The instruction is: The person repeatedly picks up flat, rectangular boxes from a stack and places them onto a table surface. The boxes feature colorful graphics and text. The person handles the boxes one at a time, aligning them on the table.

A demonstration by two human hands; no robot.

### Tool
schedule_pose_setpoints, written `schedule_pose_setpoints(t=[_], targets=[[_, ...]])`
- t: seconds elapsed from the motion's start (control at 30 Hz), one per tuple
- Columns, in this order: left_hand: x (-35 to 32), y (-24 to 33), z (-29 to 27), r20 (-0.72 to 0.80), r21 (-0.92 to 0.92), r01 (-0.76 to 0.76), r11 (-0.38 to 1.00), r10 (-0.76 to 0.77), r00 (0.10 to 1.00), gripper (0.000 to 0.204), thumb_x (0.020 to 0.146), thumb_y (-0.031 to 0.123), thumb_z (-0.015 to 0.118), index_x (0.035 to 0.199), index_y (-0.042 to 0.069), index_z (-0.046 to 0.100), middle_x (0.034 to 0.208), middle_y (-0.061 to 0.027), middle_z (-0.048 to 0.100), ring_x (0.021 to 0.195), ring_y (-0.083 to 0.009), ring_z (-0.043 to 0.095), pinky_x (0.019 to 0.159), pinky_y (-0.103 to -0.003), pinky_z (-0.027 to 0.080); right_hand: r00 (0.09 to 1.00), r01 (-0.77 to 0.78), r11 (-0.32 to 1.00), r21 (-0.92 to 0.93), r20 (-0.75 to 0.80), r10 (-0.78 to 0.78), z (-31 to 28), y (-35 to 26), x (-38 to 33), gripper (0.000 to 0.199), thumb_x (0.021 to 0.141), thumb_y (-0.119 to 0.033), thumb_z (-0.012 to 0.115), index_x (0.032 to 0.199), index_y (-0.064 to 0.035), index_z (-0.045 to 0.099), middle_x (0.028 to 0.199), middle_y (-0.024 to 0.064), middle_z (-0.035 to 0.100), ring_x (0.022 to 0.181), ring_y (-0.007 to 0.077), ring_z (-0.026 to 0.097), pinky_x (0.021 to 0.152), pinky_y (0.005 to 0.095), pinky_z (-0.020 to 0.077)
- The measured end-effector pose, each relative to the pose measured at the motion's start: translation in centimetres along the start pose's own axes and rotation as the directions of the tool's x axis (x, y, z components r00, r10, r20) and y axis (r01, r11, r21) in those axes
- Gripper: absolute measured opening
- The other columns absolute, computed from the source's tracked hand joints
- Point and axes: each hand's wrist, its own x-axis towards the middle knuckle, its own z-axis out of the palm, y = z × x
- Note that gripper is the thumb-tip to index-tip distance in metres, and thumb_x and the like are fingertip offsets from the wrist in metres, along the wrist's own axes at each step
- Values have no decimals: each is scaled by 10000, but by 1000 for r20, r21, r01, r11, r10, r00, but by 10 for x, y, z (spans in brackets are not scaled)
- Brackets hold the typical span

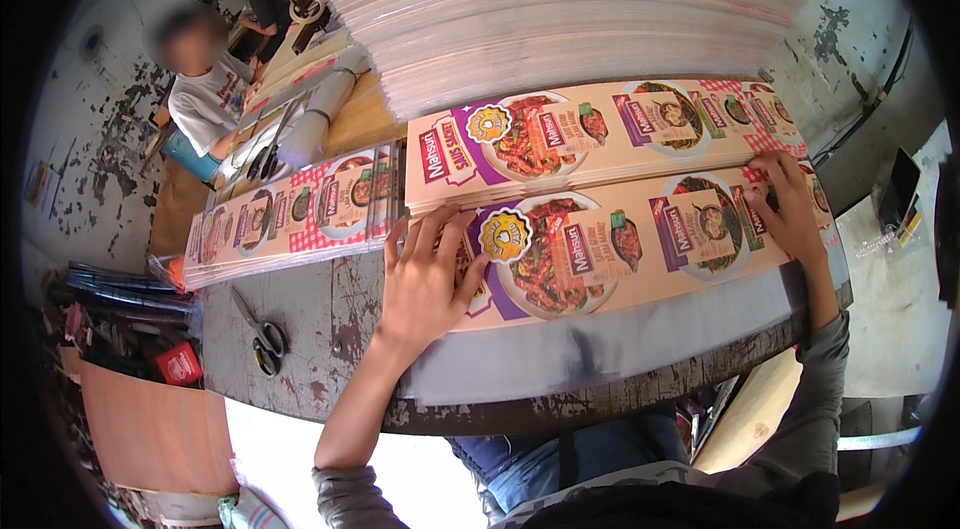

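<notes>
A long printed cardboard sheet [625, 254], beige with purple labels and pictures of food bowls, lies in front of me. My left hand [425, 274] rests over its left end, fingers spread and thumb on the printed face. At the opposite end, my right hand [792, 209] lies with fingers apart near the far edge and thumb on the print. Directly behind is a stack of matching printed sheets [600, 139]. A translucent plastic sheet [590, 354] sticks out beneath the near edge. How many layers lie under my hands is hidden.
Black-handled scissors [265, 344] lie on the worn table [320, 299]. More printed sheets [290, 209] are stacked left. A tall pile of wrapped boards [580, 19] rises behind. Beyond are other scissors [268, 157], a plastic roll [320, 104] and two people [205, 94] at work.
</notes>
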Motion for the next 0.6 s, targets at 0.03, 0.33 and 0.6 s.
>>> schedule_pose_setpoints(t=[0.03,0.33,0.6], targets=[[0,0,1,-12,-7,3,1000,-3,1000,406,791,218,628,1156,84,514,1167,-92,546,1066,-274,528,987,-465,298,1000,-1,1000,-28,8,1,1,1,-1,352,800,-192,613,1097,-39,502,1106,144,466,1050,313,451,889,392,344],[-2,-4,8,-61,18,-9,1000,10,998,394,802,245,615,1150,88,516,1127,-107,552,1036,-282,543,953,-454,332,998,37,990,-135,63,-29,5,11,-4,329,824,-184,584,1108,-41,499,1110,142,478,1053,320,451,896,392,345],[-2,-8,8,-68,-138,14,990,-23,997,330,781,130,624,1092,57,543,1145,-115,556,1041,-305,528,904,-407,371,997,-55,998,8,50,54,-7,16,-7,319,826,-175,588,1109,-46,515,1156,139,510,1072,319,480,926,374,347]])
